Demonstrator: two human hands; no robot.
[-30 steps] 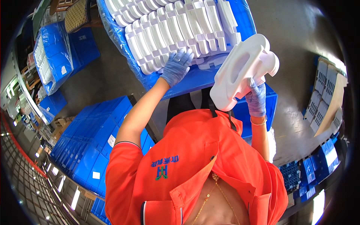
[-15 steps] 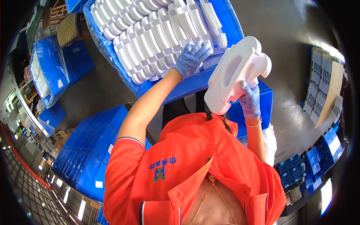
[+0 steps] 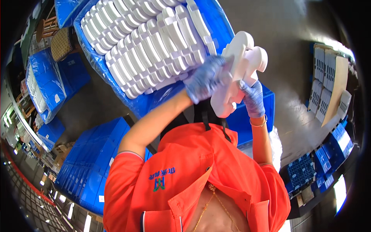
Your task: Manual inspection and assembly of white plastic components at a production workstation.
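A white moulded plastic piece [image 3: 241, 63] with rounded lobes is held up in front of me, tilted. Wrapped round its lower right side is my right hand [image 3: 254, 99] in a blue glove. My left hand [image 3: 206, 79], gloved the same way, is smeared by motion at the left side of the piece. Its fingers are too blurred to show whether they touch or grip it. Beyond my hands, a blue crate [image 3: 222, 29] with a plastic liner holds rows of similar white pieces [image 3: 154, 50] standing on edge, packed close together.
Below my right hand is another blue bin [image 3: 266, 112]. Stacked blue crates [image 3: 92, 158] stand to the left, with a lined crate [image 3: 46, 77] of white pieces and a stool [image 3: 62, 43] farther off. At right, white pieces and a brown board [image 3: 335, 89] stand on the floor.
My left hand has left the packed rows and moved right, to the held piece. The piece has turned more edge-on, still in my right hand. The whole view has shifted slightly.
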